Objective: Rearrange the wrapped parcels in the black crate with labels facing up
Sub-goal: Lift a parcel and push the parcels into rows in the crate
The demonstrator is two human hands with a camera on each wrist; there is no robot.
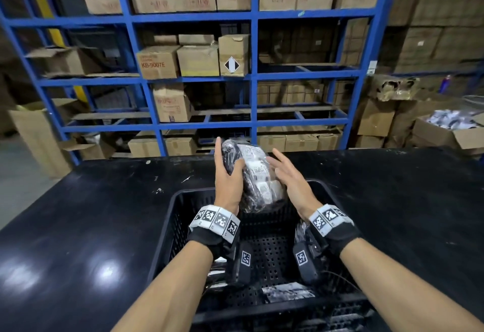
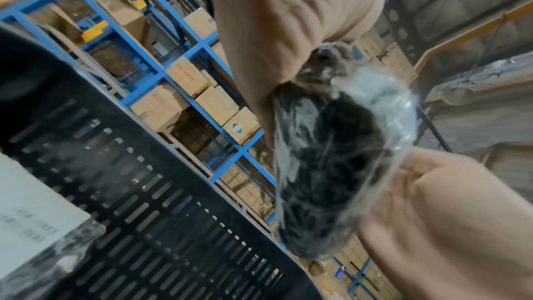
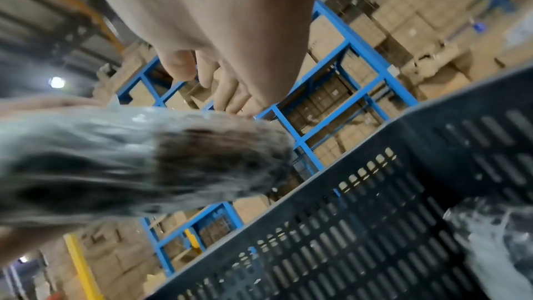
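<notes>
A parcel (image 1: pixel 255 177), dark inside its clear plastic wrap, is being held up in the air over the far end of the black crate (image 1: pixel 178 216). Its white labels (image 1: pixel 258 168) are facing up toward the head camera. The left hand (image 1: pixel 227 178) is gripping the parcel along its left side, with the thumb curled over the top and the fingers reaching up behind the far end. The right hand (image 1: pixel 289 175) is hovering just beside the parcel's right edge with its fingers straight and spread, grasping nothing; from the head view I cannot tell whether the palm is touching the wrap. In the left wrist view the parcel (image 2: pixel 331 156) is sitting between the left hand (image 2: pixel 277 38) and the right hand (image 2: pixel 432 213), and the plastic is lying against the right hand's skin there. The right wrist view is showing the parcel (image 3: pixel 129 163) as a blurred streak beside the right hand (image 3: pixel 219 38).

Inside the crate, another wrapped parcel (image 1: pixel 286 294) is lying flat on the perforated floor near the front wall, and one more (image 1: pixel 301 232) is resting against the right wall, partly hidden by the right wrist. A third one (image 1: pixel 216 271) is showing at the left wall under the left wrist.

The crate is sitting on a dark, glossy surface (image 1: pixel 91 213) marked with white scuffs. Behind it, blue shelves (image 1: pixel 252 75) are carrying cardboard boxes (image 1: pixel 158 62), and more boxes are stacked at the right.
</notes>
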